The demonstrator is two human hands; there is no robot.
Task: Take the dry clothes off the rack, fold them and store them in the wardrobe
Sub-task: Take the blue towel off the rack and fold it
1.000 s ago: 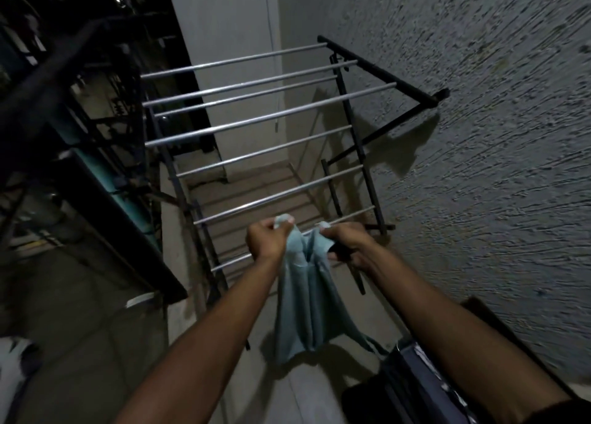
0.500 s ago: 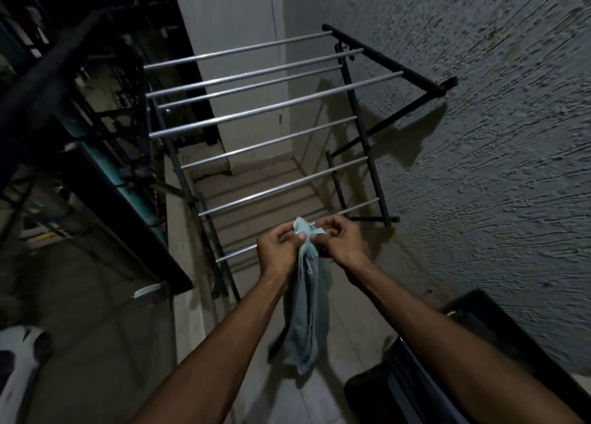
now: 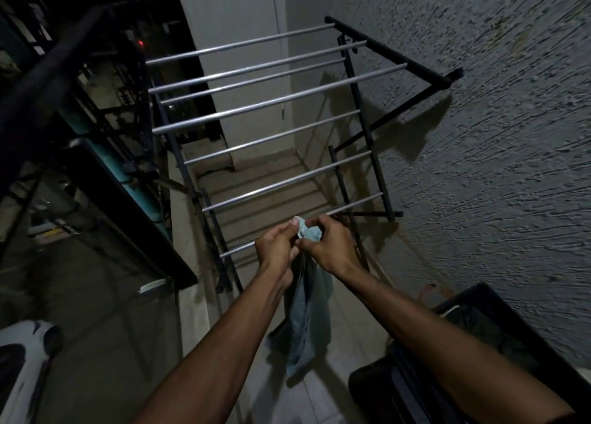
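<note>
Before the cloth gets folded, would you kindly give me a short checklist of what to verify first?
1. Left hand grips the cloth's top edge: ok.
2. Right hand grips the same edge: ok.
3. Cloth hangs free of the rack: ok.
4. Rack bars bare: ok.
5. Cloth dry: cannot tell.
6. Dark bin at lower right has room: cannot tell.

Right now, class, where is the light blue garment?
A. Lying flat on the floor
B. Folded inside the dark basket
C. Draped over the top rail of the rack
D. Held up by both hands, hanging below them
D: the left hand and right hand pinch the top of the light blue garment, which hangs below them in front of the rack.
</note>
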